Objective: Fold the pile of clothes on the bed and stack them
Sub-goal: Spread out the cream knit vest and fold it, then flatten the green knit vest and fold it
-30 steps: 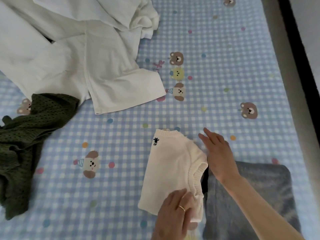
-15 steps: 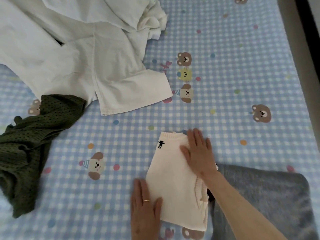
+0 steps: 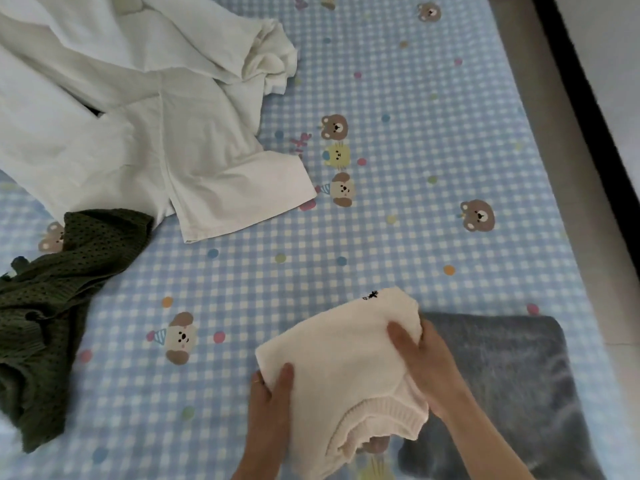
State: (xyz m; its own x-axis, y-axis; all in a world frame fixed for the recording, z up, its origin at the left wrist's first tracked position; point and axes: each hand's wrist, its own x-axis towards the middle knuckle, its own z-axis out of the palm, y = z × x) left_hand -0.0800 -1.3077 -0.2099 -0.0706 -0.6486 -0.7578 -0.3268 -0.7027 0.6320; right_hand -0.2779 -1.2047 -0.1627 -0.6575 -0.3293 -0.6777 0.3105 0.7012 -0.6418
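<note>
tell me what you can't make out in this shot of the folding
Head view, the only one:
- Fingers of both hands: left hand and right hand show thumbs on top of the cream sweater; the fingers are tucked under it.
- Grey garment: its near part is cut off by the bottom edge, its left side covered by the sweater and right arm.
- White clothes: cut off by the top and left edges.
- Green knit: cut off by the left edge.

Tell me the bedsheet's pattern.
Blue-and-white checks with cartoon bears and dots on the bedsheet, head view.
</note>
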